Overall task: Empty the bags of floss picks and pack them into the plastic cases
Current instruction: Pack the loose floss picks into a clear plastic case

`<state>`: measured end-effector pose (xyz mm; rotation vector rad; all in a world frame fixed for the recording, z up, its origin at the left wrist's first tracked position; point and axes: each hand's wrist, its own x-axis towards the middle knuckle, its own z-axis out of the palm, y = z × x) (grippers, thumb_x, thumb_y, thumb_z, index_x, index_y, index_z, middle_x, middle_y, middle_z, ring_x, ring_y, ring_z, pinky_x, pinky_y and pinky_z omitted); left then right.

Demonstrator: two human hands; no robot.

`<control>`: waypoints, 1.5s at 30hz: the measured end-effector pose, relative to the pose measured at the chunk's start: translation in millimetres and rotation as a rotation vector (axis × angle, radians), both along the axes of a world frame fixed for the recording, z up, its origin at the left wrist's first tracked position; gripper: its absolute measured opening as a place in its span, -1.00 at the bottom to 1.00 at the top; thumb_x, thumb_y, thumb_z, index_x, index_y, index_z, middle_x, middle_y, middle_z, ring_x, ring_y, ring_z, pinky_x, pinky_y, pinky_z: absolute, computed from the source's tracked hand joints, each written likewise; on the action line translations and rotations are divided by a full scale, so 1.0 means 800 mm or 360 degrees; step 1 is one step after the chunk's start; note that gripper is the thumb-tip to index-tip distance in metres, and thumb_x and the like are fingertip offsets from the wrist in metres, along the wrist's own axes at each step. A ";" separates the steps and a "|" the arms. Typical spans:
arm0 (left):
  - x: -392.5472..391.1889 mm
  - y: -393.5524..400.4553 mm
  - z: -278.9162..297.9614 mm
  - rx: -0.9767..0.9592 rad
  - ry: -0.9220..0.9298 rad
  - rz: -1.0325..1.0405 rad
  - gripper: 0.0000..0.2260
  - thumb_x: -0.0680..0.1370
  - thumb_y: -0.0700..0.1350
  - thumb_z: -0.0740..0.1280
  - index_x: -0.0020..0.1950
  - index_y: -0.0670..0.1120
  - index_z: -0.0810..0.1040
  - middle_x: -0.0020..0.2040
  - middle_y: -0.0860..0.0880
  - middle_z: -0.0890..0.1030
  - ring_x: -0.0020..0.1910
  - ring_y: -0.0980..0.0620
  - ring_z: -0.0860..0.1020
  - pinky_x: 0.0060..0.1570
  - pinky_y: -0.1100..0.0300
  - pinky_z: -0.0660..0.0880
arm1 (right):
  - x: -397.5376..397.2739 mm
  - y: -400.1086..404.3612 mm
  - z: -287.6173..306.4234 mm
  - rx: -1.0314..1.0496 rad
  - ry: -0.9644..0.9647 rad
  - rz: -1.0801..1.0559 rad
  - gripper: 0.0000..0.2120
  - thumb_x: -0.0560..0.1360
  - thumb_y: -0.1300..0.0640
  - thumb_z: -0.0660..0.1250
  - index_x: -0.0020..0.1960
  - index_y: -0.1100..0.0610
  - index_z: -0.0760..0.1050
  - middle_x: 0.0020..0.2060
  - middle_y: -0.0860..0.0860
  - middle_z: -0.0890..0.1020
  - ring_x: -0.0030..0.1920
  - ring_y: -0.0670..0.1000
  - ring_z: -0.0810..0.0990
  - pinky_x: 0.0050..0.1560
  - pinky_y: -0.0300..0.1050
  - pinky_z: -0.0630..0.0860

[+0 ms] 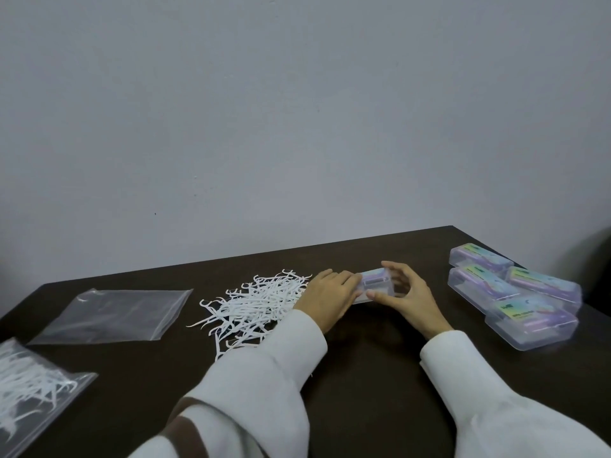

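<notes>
A clear plastic case [375,281] with a pastel label lies on the dark table [363,375] between my hands. My left hand [329,297] holds its left end, fingers curled over the edge. My right hand [408,297] grips its right side, thumb at the near edge and fingers arched over the top. Whether the lid is open is unclear. A loose heap of white floss picks [254,304] lies just left of my left hand. An empty zip bag [112,315] lies flat further left. A full bag of floss picks [29,388] sits at the near left edge.
Several more clear cases [515,292] with pastel labels are grouped at the right of the table, near its right edge. A plain grey wall [297,110] stands behind the table's far edge. My white sleeves cover the near middle of the table.
</notes>
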<state>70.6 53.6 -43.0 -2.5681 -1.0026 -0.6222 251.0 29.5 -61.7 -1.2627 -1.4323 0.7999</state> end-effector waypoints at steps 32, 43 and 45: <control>0.009 -0.007 0.033 -0.0408 -0.0207 0.0561 -0.55 0.58 -0.20 0.16 0.47 -0.06 0.18 0.43 -0.02 0.31 0.41 0.00 0.26 0.47 -0.02 -0.04 | 0.003 -0.019 0.000 -0.0168 -0.0512 -0.0216 -0.19 0.27 0.14 0.56 0.41 0.07 0.22 0.36 0.07 0.24 0.34 0.05 0.33 0.34 0.00 0.32; -0.091 -0.038 0.030 -0.0663 -0.0365 0.0486 -0.65 0.58 -0.19 0.21 0.36 -0.06 0.35 0.35 -0.01 0.42 0.34 0.01 0.37 0.35 0.13 0.24 | -0.053 -0.038 0.000 0.0221 -0.0811 -0.0173 -0.61 0.42 0.13 0.42 0.20 0.05 0.40 0.18 -0.01 0.36 0.21 -0.05 0.39 0.19 -0.25 0.34; -0.112 -0.042 0.028 -0.0696 -0.0371 0.0514 -0.67 0.58 -0.19 0.21 0.34 -0.06 0.38 0.33 -0.02 0.43 0.33 0.01 0.37 0.32 0.15 0.26 | -0.068 -0.037 0.003 0.0316 -0.0938 -0.0195 -0.65 0.42 0.14 0.41 0.18 0.07 0.44 0.14 -0.02 0.39 0.16 -0.04 0.41 0.21 -0.18 0.39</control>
